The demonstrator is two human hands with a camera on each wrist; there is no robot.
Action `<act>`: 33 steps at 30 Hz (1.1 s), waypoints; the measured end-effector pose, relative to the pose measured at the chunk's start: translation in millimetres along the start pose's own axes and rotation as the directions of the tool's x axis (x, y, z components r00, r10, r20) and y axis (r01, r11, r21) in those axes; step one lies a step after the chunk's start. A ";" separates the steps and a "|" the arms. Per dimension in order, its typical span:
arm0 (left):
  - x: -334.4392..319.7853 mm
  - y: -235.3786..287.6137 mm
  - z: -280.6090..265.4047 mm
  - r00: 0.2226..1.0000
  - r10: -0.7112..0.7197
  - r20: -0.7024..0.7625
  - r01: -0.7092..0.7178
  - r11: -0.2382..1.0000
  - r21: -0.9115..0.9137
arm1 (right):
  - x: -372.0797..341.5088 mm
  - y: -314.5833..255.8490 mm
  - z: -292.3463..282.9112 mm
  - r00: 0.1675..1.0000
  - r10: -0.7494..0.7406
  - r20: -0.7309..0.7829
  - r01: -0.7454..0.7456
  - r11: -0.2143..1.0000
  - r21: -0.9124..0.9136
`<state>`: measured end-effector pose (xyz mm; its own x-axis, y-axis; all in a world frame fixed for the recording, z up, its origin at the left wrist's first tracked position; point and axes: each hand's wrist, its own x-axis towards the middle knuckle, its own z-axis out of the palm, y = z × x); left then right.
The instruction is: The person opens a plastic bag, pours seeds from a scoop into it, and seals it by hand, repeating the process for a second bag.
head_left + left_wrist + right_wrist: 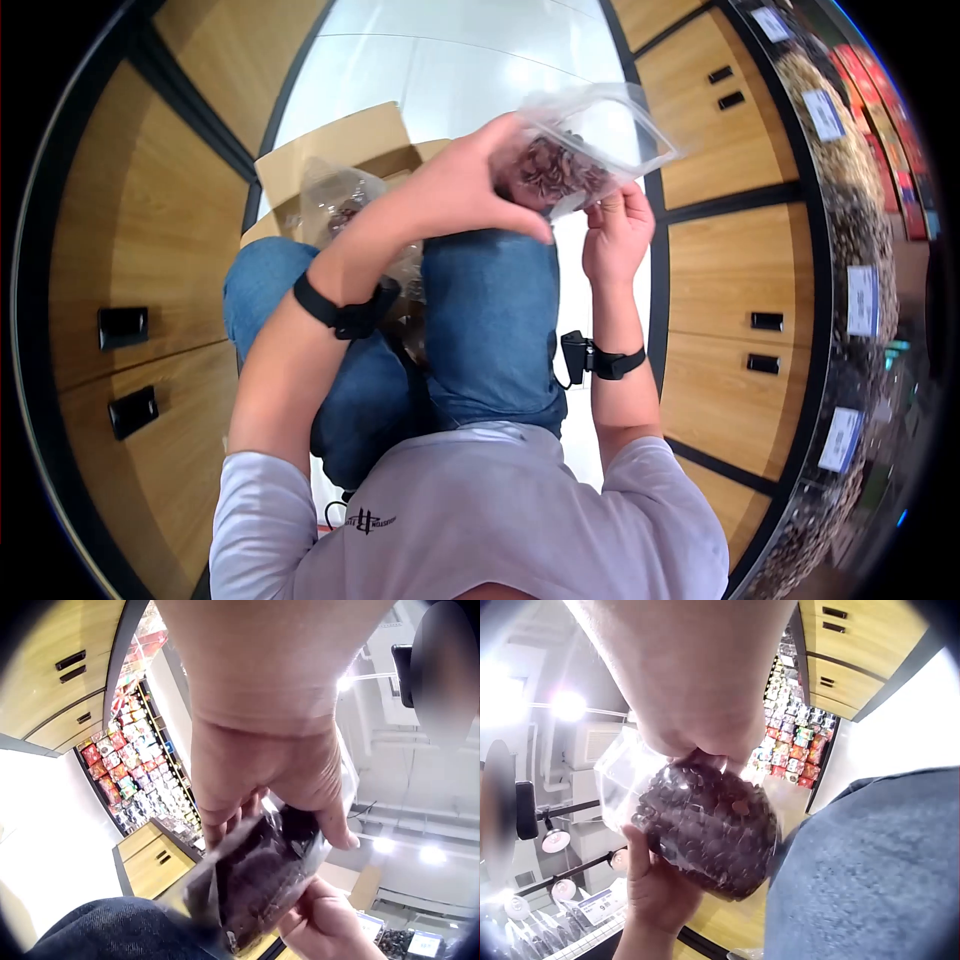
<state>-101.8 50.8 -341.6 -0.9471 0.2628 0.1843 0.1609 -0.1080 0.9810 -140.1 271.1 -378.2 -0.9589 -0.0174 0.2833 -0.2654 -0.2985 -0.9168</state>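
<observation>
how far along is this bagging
Filling looks done: dark pieces fill much of the clear bag. In hand: the left hand holds it, the right hand pinches its edge. Left, probably: sealing, though the closure is unclear, and packing; the cardboard box has flaps open.

Bright ceiling lights; glare; edges distorted

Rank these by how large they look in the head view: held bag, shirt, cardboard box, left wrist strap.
1. Shirt
2. Held bag and cardboard box: too alike to rank, with the box partly hidden
3. Left wrist strap
</observation>
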 end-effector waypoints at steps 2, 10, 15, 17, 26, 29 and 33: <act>-2.0 -12.9 -5.9 0.995 0.098 -0.001 -0.096 0.971 0.218 | -4.0 1.9 -16.1 1.000 -0.008 0.013 0.008 1.000 -0.005; -17.1 5.4 -19.3 0.989 0.065 -0.133 -0.050 0.993 0.111 | -6.0 -14.8 -3.0 0.998 -0.054 -0.016 0.052 0.994 -0.092; -19.7 -0.8 -20.9 0.942 0.207 -0.264 -0.123 0.946 0.301 | -5.2 -5.8 -9.3 0.997 -0.076 -0.001 0.076 0.994 -0.082; -18.4 0.8 -20.3 0.925 0.229 -0.302 -0.136 0.944 0.299 | -2.1 -9.7 -10.8 0.997 -0.066 0.027 0.068 0.992 -0.102; -10.6 1.1 -20.3 0.941 0.110 -0.319 -0.019 0.961 0.276 | -1.7 -16.9 -9.3 1.000 -0.008 0.027 0.014 0.976 -0.218; -10.9 3.8 -19.6 0.933 0.156 -0.326 -0.048 0.947 0.317 | -0.7 -25.5 -6.6 0.996 -0.079 0.027 0.084 0.964 -0.251; -13.4 8.1 -17.0 0.936 0.172 -0.306 -0.062 0.939 0.339 | -1.6 -25.1 -9.8 0.998 -0.056 0.032 0.063 0.966 -0.253</act>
<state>-92.5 30.1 -337.2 -0.9441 -0.0657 0.3231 0.3038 0.2074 0.9299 -132.9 288.0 -358.4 -0.9386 -0.0314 0.3434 -0.3418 -0.0483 -0.9385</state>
